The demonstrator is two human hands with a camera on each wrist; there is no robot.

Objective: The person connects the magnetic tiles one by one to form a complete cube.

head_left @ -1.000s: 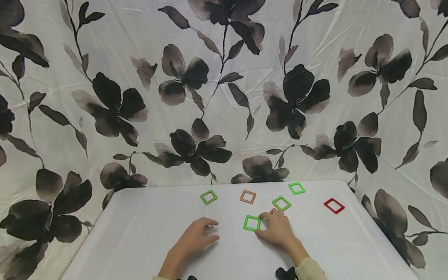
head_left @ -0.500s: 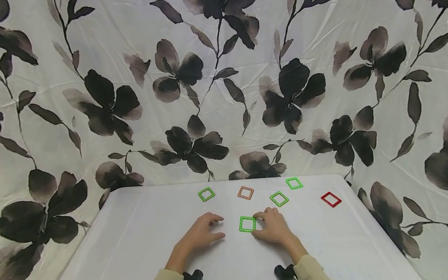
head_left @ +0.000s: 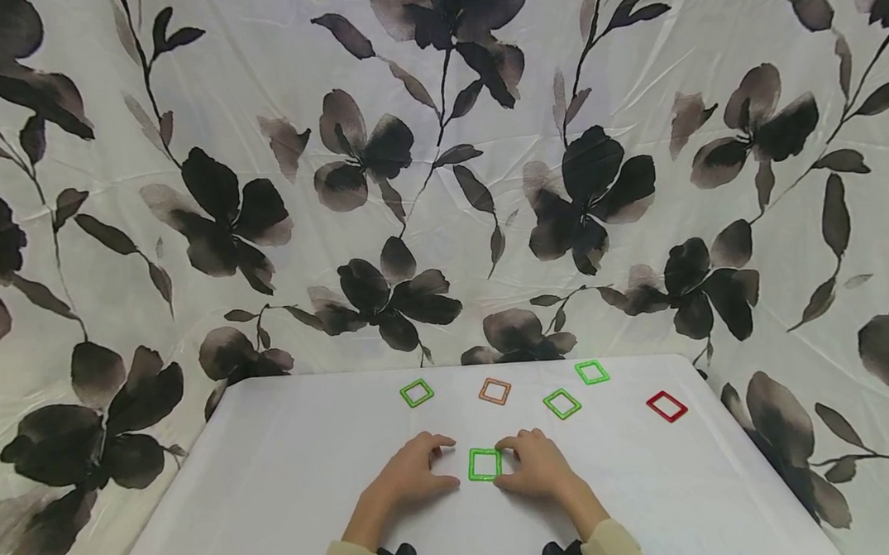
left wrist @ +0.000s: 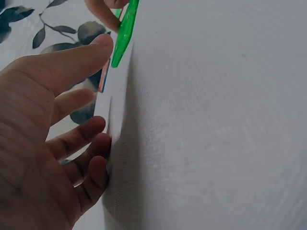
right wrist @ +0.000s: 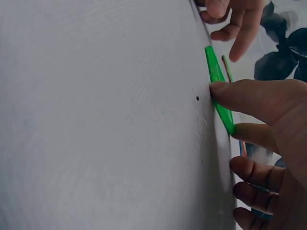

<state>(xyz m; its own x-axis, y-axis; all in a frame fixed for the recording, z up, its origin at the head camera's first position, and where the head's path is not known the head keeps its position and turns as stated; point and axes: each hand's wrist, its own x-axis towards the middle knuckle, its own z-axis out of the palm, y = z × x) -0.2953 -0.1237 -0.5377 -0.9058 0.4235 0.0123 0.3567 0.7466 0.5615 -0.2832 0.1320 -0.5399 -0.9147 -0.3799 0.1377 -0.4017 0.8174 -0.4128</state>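
Observation:
A green square frame point(head_left: 485, 464) lies on the white table between the two hands. The right hand point(head_left: 540, 465) holds its right side with thumb and index finger; in the right wrist view the thumb lies on the green frame point(right wrist: 221, 108) and the index fingertip is at its lower end. To the left of the frame, the left hand point(head_left: 416, 471) rests on the table with its fingers bent loosely and a gap between thumb and fingers, touching nothing green. The left wrist view shows the green frame point(left wrist: 125, 33) just beyond the left thumb.
Farther back on the table point(head_left: 273, 450) lie a green frame point(head_left: 416, 393), an orange one point(head_left: 495, 391), two more green ones point(head_left: 563, 404) point(head_left: 592, 372) and a red one point(head_left: 667, 406) at the right. A floral cloth point(head_left: 426, 187) hangs behind.
The right hand has drawn the green frame left and toward the person, turning it squarer to the view. The left hand has moved right, closer to the frame.

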